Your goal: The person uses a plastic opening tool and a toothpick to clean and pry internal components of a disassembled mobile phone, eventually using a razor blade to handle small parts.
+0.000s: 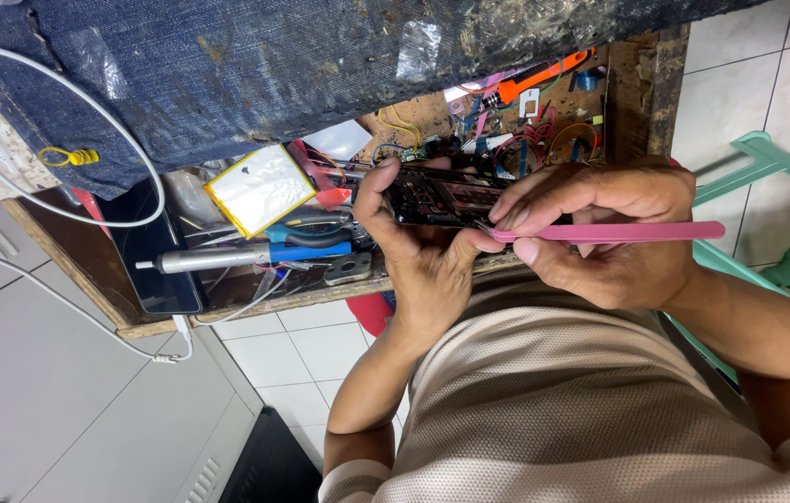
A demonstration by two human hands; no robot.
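Over the open wooden drawer of tools and wires (255,300), I watch my left hand (418,265) clamp the opened dark phone body (441,197) at its left end. My right hand (600,237) pinches pink tweezers (618,232), tips pressed on the board. I judge a slip could scratch components or drop a tiny part into that clutter.

A dark phone screen (160,256) lies beside a yellow-edged white pouch (260,189)
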